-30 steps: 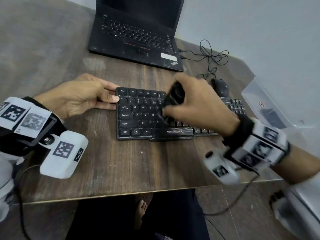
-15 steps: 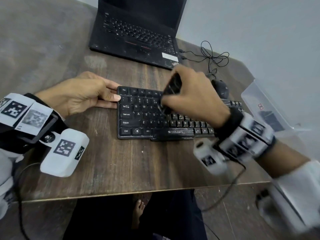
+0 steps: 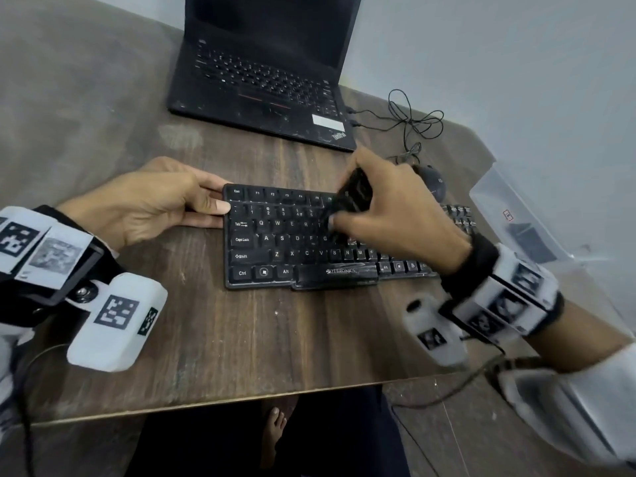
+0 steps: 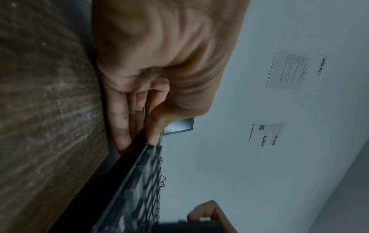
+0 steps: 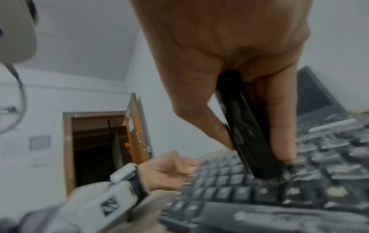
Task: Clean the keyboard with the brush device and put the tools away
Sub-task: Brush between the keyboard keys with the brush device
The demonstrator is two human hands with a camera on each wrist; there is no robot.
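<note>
A black keyboard (image 3: 275, 256) lies on the wooden table (image 3: 206, 339), seen edge-on in the left wrist view (image 4: 137, 197). My left hand (image 3: 216, 210) pinches its left end, thumb (image 4: 154, 137) on the top corner and fingers (image 4: 121, 134) along the side. My right hand (image 3: 344, 218) grips a black brush device (image 3: 354, 194) tilted over the middle keys. In the right wrist view the brush (image 5: 245, 130) sits between thumb and index finger, its bristle end (image 5: 267, 178) down on the dusty keys (image 5: 229, 189). My right hand hides the keys under it.
An open black laptop (image 3: 261, 74) stands behind the keyboard. A black mouse (image 3: 430, 184) and tangled cable (image 3: 413, 122) lie at the back right. A clear plastic box (image 3: 516, 218) sits at the right edge. The table's front edge (image 3: 206, 404) is close to me.
My right hand swept the brush away from me across the middle keys, then back toward the home row. My left hand kept its hold on the keyboard's left end.
</note>
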